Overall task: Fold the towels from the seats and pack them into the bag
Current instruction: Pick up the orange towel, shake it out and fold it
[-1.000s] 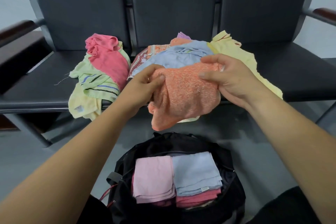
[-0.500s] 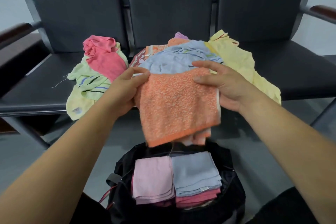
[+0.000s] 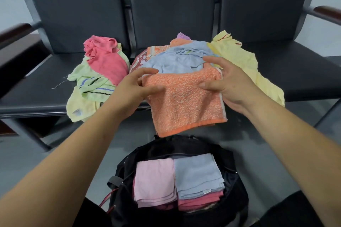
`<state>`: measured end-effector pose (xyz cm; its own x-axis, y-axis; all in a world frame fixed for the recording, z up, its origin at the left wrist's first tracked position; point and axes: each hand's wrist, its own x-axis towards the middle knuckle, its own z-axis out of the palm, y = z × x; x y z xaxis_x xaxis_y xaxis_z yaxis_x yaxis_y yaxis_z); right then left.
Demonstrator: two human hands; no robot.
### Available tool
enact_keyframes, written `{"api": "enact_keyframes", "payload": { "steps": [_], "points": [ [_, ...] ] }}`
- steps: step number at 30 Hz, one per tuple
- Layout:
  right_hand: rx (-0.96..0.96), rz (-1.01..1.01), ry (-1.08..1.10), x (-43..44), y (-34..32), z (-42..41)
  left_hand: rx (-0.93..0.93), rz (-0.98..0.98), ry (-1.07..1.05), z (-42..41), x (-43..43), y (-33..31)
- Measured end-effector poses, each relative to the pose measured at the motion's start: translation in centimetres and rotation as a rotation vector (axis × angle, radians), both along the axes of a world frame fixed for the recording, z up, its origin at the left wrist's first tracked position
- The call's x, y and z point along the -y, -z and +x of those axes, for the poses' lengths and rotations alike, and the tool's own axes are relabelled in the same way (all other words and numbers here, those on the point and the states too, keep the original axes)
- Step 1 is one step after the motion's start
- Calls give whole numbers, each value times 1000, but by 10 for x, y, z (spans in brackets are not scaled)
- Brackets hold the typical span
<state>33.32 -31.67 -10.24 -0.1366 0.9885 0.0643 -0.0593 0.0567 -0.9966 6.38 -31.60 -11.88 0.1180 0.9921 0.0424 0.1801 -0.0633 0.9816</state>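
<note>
An orange towel (image 3: 186, 103), folded flat, hangs in the air in front of the seats. My left hand (image 3: 136, 86) pinches its upper left corner, thumb on the front. My right hand (image 3: 227, 83) grips its upper right edge, thumb across the front. Below it on the floor stands an open black bag (image 3: 234, 186) holding a folded pink towel (image 3: 155, 180), a folded blue towel (image 3: 197, 175) and red ones beneath. Unfolded towels lie on the black seats (image 3: 27, 96): a red one (image 3: 107, 61) on green-striped and yellow ones, a blue one (image 3: 177, 61), a yellow one (image 3: 245, 61).
The row of black padded seats has wooden armrests at far left (image 3: 14, 31) and far right (image 3: 328, 13). A metal seat leg (image 3: 27, 131) slants to the grey floor at left. My dark-clothed knees flank the bag at the bottom edge.
The bunched orange towel has been spread into a flat folded rectangle and hangs wider between my hands, which have moved apart to its upper corners.
</note>
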Motion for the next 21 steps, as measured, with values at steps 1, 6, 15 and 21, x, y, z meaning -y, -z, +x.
{"api": "enact_keyframes", "payload": {
  "steps": [1, 6, 15, 21],
  "points": [
    [10, -3, 26, 1, -1, 1, -83, 22, 20, 0, 1, -2],
    [450, 128, 192, 7, -3, 5, -474, 263, -122, 10, 3, -4],
    [223, 228, 153, 21, -1, 20, -106, 303, -113, 28, 7, 3],
    [-151, 25, 64, 25, 6, 32, 220, 76, -52, 58, 9, 21]
  ]
}}
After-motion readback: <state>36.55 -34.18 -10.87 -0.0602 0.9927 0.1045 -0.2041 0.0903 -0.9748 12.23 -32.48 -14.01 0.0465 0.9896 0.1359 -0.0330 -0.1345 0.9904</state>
